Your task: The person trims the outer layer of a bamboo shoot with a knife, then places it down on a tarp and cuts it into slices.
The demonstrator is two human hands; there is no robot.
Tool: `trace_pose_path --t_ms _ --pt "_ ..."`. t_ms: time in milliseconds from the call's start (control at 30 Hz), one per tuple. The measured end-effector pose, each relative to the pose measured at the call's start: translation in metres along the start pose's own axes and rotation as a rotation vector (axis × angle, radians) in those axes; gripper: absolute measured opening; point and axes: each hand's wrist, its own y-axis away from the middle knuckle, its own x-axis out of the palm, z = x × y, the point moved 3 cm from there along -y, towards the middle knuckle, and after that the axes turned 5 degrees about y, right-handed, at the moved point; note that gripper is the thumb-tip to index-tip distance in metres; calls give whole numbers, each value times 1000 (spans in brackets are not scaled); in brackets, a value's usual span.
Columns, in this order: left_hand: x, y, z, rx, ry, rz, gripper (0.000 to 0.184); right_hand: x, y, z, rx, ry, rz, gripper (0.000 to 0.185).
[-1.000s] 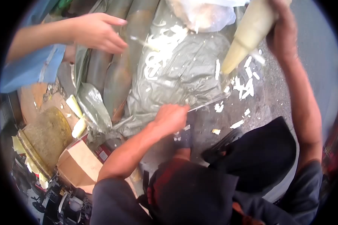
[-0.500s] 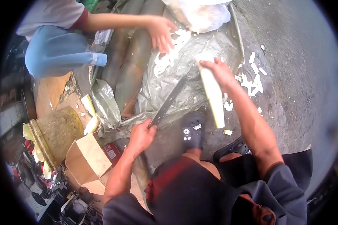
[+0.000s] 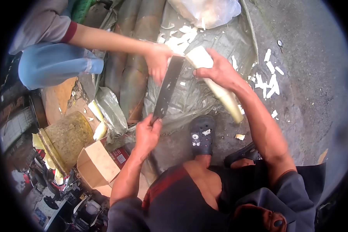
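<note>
My left hand (image 3: 148, 131) is closed around the handle of a long, broad-bladed knife (image 3: 168, 91), its dark blade pointing up and away from me. White flecks cling to the blade. My right hand (image 3: 220, 71) grips a pale, tapered bamboo shoot (image 3: 220, 94) near its thick cut end, with the narrow end slanting down to the right. The knife tip is close to the shoot's thick end; I cannot tell whether they touch. White sliced pieces (image 3: 183, 38) lie beyond on a grey-green plastic sheet (image 3: 197, 92).
Another person's hand (image 3: 158, 62) reaches in from the left, just behind the blade. A translucent plastic bag (image 3: 208, 11) sits at the back. More white strips (image 3: 272, 85) litter the pavement at right. A yellowish bucket (image 3: 67, 135) lies tipped beside an open cardboard box (image 3: 98, 164).
My right hand has tilted the shoot, its thick end swinging left toward the knife. The blade has turned more upright and broadside. The other person's hand has moved down toward the blade.
</note>
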Motion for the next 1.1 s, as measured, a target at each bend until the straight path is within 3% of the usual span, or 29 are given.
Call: trace_pose_path --t_ms 133,267,367,567,867,1100 --pt "1 9 5 -10 20 -62 15 4 -10 7 -171 696 -253 77" --pt "13 18 23 20 -55 -61 16 15 -8 -22 -298 836 -219 73" --pt "21 16 8 0 -184 -25 16 19 2 -35 -353 762 -277 66" --pt "36 5 -24 326 -325 -151 16 25 -2 -31 -392 701 -506 49" --pt "43 5 -43 250 -514 -22 28 33 -16 -34 -310 636 -603 37" --pt "39 -4 -58 197 -523 71 15 35 -19 -35 -248 654 -617 35"
